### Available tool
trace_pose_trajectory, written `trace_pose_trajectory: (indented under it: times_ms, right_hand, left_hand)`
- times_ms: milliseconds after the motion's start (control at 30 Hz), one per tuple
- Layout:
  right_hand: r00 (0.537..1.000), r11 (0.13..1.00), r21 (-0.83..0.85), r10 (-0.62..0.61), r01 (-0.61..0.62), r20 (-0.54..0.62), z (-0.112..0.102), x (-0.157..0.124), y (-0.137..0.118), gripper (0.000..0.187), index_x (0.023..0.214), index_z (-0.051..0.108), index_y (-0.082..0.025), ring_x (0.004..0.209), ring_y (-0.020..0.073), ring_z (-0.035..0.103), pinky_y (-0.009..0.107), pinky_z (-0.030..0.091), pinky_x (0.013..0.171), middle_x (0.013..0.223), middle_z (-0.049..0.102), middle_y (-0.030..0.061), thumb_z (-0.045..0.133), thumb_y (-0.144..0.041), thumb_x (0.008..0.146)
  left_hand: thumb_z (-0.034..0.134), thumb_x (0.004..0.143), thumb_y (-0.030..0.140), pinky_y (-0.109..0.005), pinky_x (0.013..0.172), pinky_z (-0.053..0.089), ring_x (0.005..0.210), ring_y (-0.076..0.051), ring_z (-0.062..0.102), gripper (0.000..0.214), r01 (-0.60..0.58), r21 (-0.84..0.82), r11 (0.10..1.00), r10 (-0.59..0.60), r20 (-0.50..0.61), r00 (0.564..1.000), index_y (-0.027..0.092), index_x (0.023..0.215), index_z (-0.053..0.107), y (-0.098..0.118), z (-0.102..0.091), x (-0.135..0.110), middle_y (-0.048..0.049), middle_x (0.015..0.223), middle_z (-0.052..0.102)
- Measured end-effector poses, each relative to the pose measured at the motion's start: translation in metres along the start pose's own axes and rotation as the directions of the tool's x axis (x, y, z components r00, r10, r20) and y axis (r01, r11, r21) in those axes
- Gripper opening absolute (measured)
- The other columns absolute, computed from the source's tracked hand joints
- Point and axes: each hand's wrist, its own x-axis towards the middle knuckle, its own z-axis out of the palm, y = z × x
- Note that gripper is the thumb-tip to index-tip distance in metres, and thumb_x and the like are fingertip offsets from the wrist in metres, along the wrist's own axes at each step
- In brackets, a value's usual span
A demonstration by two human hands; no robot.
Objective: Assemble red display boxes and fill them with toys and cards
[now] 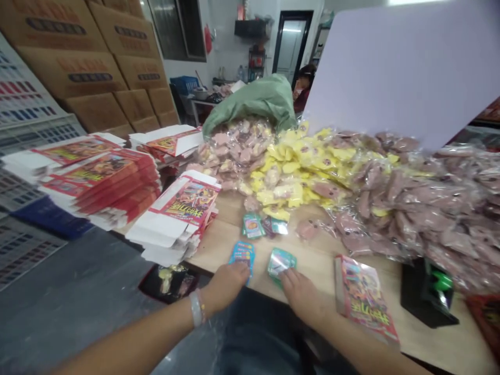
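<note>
My left hand (226,285) is closed on the near end of a small fanned stack of blue cards (242,252) at the table's front edge. To its right, my right hand (300,292) has its fingers on the near end of a teal card stack (279,262); the thumb's grip is partly hidden. Just beyond both hands lie more small cards (253,225), in teal and purple. A finished red printed box (365,297) rests to the right of my right hand.
Flattened red-and-white cartons (105,172) are piled at the left, with another stack (187,203) nearer. Bagged yellow pieces (300,161) and pinkish ones (429,203) heap across the back, beside a green sack (258,101). A black tape dispenser (424,294) stands right. A person (302,91) is behind.
</note>
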Motion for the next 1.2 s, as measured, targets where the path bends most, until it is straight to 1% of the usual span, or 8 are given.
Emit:
trace_pose_trajectory:
  times_ms: [167,267,433,600,833,967,1100,1200]
  right_hand:
    - [0.999,0.999,0.002,-0.042,0.042,0.025,0.006,0.003,0.010,0.020,0.082,0.059,-0.014,0.071,0.0199,0.055,0.029,0.045,0.057,0.077,0.060,0.0091,0.039,-0.009,0.084]
    - [0.993,0.995,-0.003,-0.095,0.096,0.066,0.010,0.005,0.005,0.018,0.092,0.059,-0.015,0.079,0.0209,0.056,0.032,0.046,0.063,0.101,0.061,0.0128,0.045,-0.011,0.082]
    - [0.989,0.996,-0.044,-0.077,0.084,0.125,0.006,0.006,-0.011,0.035,0.112,0.052,0.001,0.094,0.0311,0.053,0.043,0.044,0.072,0.109,0.058,0.0251,0.046,-0.004,0.077]
    - [0.969,0.988,0.020,-0.153,0.151,0.194,-0.004,0.003,0.004,0.024,0.101,0.058,-0.008,0.082,0.0247,0.054,0.037,0.044,0.067,0.087,0.062,0.0135,0.041,-0.010,0.084]
    - [0.931,0.966,0.161,-0.242,0.204,0.272,-0.015,0.001,0.029,0.014,0.089,0.061,-0.015,0.083,0.0184,0.054,0.029,0.044,0.075,0.091,0.062,0.0063,0.049,-0.019,0.085]
    - [0.959,0.985,0.160,-0.105,0.064,0.263,-0.019,0.019,0.017,0.047,0.109,0.056,-0.011,0.104,0.0288,0.047,0.040,0.041,0.085,0.117,0.053,0.0167,0.057,-0.046,0.077]
    - [0.959,0.978,0.208,-0.069,0.010,0.277,-0.011,0.035,0.009,0.019,0.086,0.064,-0.011,0.083,0.0219,0.056,0.033,0.045,0.074,0.087,0.064,0.0111,0.056,-0.029,0.081]
    - [0.969,0.963,0.269,-0.062,-0.005,0.240,-0.014,0.039,0.019,0.018,0.068,0.061,-0.015,0.067,0.0162,0.055,0.027,0.044,0.065,0.069,0.062,0.0052,0.052,-0.018,0.083]
  left_hand:
    - [0.044,0.088,0.021,-0.032,0.082,0.048,0.094,-0.020,0.058,0.017,-0.025,0.048,0.999,0.027,-0.037,0.999,0.016,0.091,0.060,0.001,0.001,-0.007,-0.0077,0.096,0.062]
    - [0.045,0.086,0.016,-0.032,0.085,0.048,0.097,-0.019,0.058,0.022,-0.055,0.068,0.996,0.058,-0.045,0.997,0.019,0.103,0.058,0.000,0.002,-0.009,-0.0069,0.104,0.062]
    - [0.045,0.081,0.006,-0.039,0.091,0.046,0.108,-0.023,0.054,0.032,-0.043,0.113,0.993,0.053,-0.083,0.995,0.015,0.111,0.055,0.004,0.009,-0.010,-0.0124,0.117,0.057]
    - [0.044,0.081,0.004,-0.039,0.100,0.040,0.116,-0.022,0.049,0.038,-0.057,0.125,0.990,0.071,-0.104,0.992,0.014,0.116,0.053,0.000,0.011,-0.012,-0.0127,0.124,0.053]
    - [0.045,0.083,0.009,-0.036,0.100,0.040,0.115,-0.021,0.050,0.034,-0.046,0.120,0.992,0.060,-0.111,0.992,0.015,0.114,0.055,-0.009,0.009,-0.009,-0.0106,0.124,0.054]
    - [0.047,0.080,0.007,-0.035,0.101,0.039,0.116,-0.019,0.050,0.037,-0.030,0.102,0.994,0.040,-0.095,0.995,0.016,0.115,0.055,-0.007,0.009,-0.006,-0.0099,0.125,0.054]
    - [0.046,0.080,0.008,-0.034,0.100,0.040,0.116,-0.019,0.049,0.038,0.002,0.073,0.997,0.005,-0.085,0.996,0.017,0.116,0.055,-0.003,0.006,-0.007,-0.0095,0.126,0.053]
    - [0.043,0.082,0.009,-0.033,0.099,0.041,0.115,-0.018,0.050,0.038,0.010,0.052,0.999,-0.005,-0.087,0.996,0.017,0.117,0.054,-0.003,-0.004,-0.012,-0.0091,0.124,0.055]
